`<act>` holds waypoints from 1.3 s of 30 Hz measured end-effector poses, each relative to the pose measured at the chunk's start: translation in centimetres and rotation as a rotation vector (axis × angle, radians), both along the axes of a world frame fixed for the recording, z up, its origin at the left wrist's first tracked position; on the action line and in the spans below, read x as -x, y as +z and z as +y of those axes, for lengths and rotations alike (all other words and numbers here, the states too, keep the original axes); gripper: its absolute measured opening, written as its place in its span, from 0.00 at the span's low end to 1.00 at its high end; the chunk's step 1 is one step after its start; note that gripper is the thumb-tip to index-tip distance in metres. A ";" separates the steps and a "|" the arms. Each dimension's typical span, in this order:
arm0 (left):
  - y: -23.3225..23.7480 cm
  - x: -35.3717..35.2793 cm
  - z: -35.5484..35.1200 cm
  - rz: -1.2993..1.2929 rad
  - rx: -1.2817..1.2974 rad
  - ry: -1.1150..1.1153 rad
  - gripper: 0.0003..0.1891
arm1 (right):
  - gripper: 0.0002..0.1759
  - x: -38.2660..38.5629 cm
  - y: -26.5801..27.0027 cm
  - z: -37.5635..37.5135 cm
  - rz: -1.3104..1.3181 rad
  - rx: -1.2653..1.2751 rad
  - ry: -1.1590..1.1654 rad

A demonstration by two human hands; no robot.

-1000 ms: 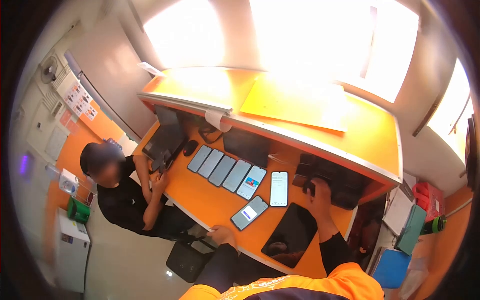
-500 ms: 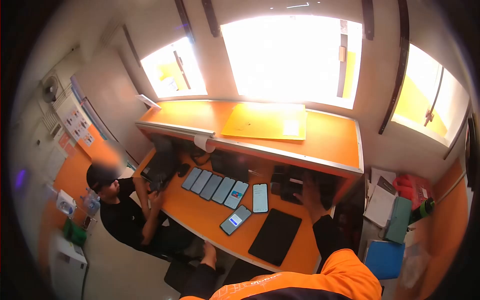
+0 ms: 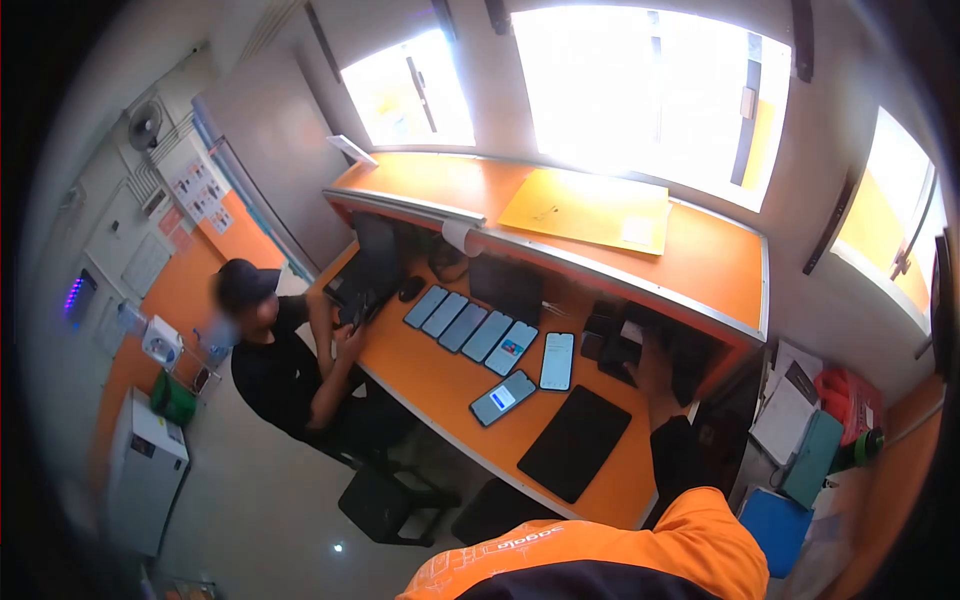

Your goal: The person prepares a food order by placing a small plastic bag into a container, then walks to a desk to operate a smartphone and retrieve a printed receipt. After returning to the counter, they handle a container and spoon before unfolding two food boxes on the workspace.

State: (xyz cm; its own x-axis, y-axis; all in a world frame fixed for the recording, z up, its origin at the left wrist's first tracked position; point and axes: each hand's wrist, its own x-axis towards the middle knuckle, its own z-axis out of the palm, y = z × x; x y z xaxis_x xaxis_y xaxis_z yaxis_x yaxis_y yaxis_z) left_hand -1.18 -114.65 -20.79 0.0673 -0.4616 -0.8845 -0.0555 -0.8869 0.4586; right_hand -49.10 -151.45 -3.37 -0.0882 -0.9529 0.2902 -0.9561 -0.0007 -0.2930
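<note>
My right hand (image 3: 657, 380) reaches in under the raised shelf at the right end of the orange desk (image 3: 420, 365). Its thumb and fingers are around a dark, box-like item (image 3: 619, 350) in the shadow there; I cannot tell what it is. More small black items lie beside it. Left of the hand, a phone with a lit white screen (image 3: 556, 361) lies on the desk. Another phone (image 3: 503, 398) showing a pop-up lies nearer the front, and a row of several phones (image 3: 463, 327) stretches leftward. A black mat (image 3: 575, 443) lies below my right hand. My left hand is out of view.
A person in black (image 3: 290, 350) sits at the desk's left end, holding a dark device, near a laptop (image 3: 370, 265) and mouse (image 3: 411, 289). A yellow folder (image 3: 585, 210) rests on the upper shelf. Papers (image 3: 787, 395) and a blue folder (image 3: 775, 530) are at right. A black stool (image 3: 390, 500) stands below.
My view has swung left, so the desk sits further right. My left hand, earlier by the desk's front edge, has left view. My right hand's spread fingers have drawn in around the dark item.
</note>
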 end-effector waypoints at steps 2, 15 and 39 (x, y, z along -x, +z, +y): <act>0.2 0.1 -0.3 0.016 -0.005 -0.063 0.28 | 0.45 -0.1 0.2 0.1 -0.022 0.025 0.011; 3.4 1.1 -7.5 0.180 0.145 -0.623 0.24 | 0.18 1.7 1.6 -0.4 -0.171 0.292 0.143; 16.6 31.6 -36.9 -0.625 1.429 -1.146 0.42 | 0.19 6.0 -1.1 -3.2 -0.856 0.129 0.204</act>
